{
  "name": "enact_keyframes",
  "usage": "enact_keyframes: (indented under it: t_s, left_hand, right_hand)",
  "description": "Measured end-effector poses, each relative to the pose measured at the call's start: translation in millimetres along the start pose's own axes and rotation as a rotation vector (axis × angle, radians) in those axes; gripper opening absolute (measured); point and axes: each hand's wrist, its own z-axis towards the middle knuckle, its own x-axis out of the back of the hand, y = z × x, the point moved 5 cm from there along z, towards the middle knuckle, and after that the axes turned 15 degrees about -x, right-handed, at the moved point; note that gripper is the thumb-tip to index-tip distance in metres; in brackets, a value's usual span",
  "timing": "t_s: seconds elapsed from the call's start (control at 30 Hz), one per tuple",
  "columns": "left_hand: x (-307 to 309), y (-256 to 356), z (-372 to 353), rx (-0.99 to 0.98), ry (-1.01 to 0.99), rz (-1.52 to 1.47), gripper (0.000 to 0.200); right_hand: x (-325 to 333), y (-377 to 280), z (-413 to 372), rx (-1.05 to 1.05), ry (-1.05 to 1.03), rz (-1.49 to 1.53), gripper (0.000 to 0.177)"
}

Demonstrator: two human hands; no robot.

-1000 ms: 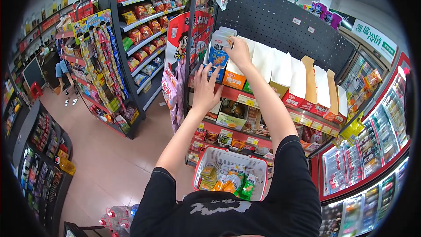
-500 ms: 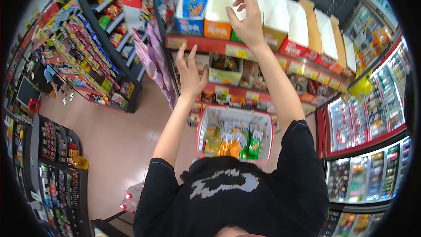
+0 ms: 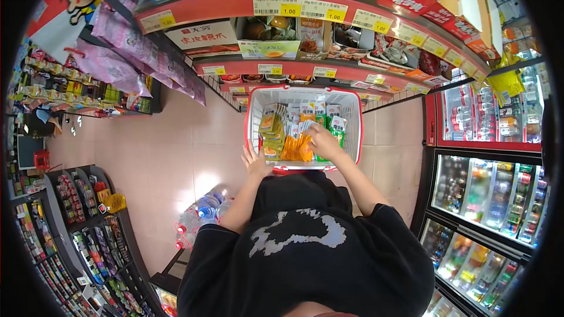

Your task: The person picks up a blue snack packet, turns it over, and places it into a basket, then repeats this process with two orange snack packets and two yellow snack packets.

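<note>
A white shopping basket (image 3: 355,120) with a red rim stands in front of my body, below the shelves. Inside it lie olive-gold snack packets (image 3: 271,135), orange snack packets (image 3: 298,148) and green snack packets (image 3: 337,129). My right hand (image 3: 324,144) reaches into the basket, its fingers closed on the orange packets; the fingertips are partly hidden. At the basket's near left corner is my left hand (image 3: 256,163), with fingers apart beside the rim and nothing held.
A red-edged shelf (image 3: 235,9) carries blue, orange, green, gold and red snack boxes above the basket. Purple bags (image 3: 126,53) hang at the left. Large plastic bottles (image 3: 205,208) stand on the floor at my left. Glass-door fridges (image 3: 487,196) line the right.
Both my hands have come down from the shelf boxes to the basket. My right hand, empty before, now touches the orange packets. The view has shifted, bringing the shelf fronts closer.
</note>
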Motion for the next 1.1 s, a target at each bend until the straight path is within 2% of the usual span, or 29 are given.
enact_keyframes:
  t_s: [0.03, 0.13, 0.17, 0.27, 0.37, 0.47, 0.5, 0.6, 0.63, 0.73, 0.83, 1.03, 1.1]
  left_hand:
    - [-4.2, -3.3, -4.9, -0.037, -0.006, 0.021, 0.081]
    - [-4.8, -8.8, -7.5, -0.112, -0.010, -0.079, 0.084]
    - [-6.2, -9.8, -7.5, -0.105, -0.043, -0.071, 0.086]
    - [10.3, 1.6, -5.8, -0.075, -0.141, -0.049, 0.091]
    - [16.7, 7.9, -3.9, -0.044, -0.216, -0.036, 0.091]
    - [16.7, 8.7, -4.2, -0.041, -0.211, -0.065, 0.089]
    - [17.4, 9.4, -4.0, -0.041, -0.204, -0.071, 0.088]
    - [13.3, 6.6, -4.8, -0.054, -0.169, -0.054, 0.088]
    - [12.2, 5.8, -5.4, -0.058, -0.159, -0.052, 0.088]
    - [11.6, 5.2, -6.0, -0.081, -0.125, -0.054, 0.088]
    - [12.8, 7.2, -5.7, -0.068, -0.143, -0.060, 0.087]
    - [12.7, 5.5, -4.4, -0.053, -0.186, -0.075, 0.087]
    - [13.6, 7.4, -7.1, -0.044, -0.200, -0.097, 0.087]
  right_hand:
    - [-24.0, 20.2, -6.2, -0.146, -0.175, -0.078, 0.029]
    - [-70.4, 56.1, -18.0, -0.393, -0.411, -0.150, 0.036]
    - [-81.1, 66.5, -18.6, -0.466, -0.447, -0.160, 0.045]
    - [-101.0, 92.4, -10.0, -0.588, -0.380, -0.043, 0.055]
    - [-122.9, 117.8, 5.4, -0.630, -0.207, 0.089, 0.070]
    - [-140.4, 134.8, 17.5, -0.650, -0.175, 0.080, 0.084]
    - [-142.6, 138.7, 21.9, -0.710, -0.222, 0.143, 0.097]
    - [-149.9, 145.3, 28.2, -0.762, -0.291, -0.002, 0.106]
    - [-153.7, 144.8, 29.4, -0.728, -0.257, -0.072, 0.109]
    - [-156.9, 143.9, 32.5, -0.693, -0.240, -0.150, 0.109]
    - [-149.1, 140.5, 33.8, -0.786, -0.295, -0.149, 0.102]
    - [-144.5, 135.1, 28.2, -0.637, -0.113, 0.004, 0.039]
    - [-142.4, 129.5, 23.1, -0.552, -0.121, 0.199, 0.029]
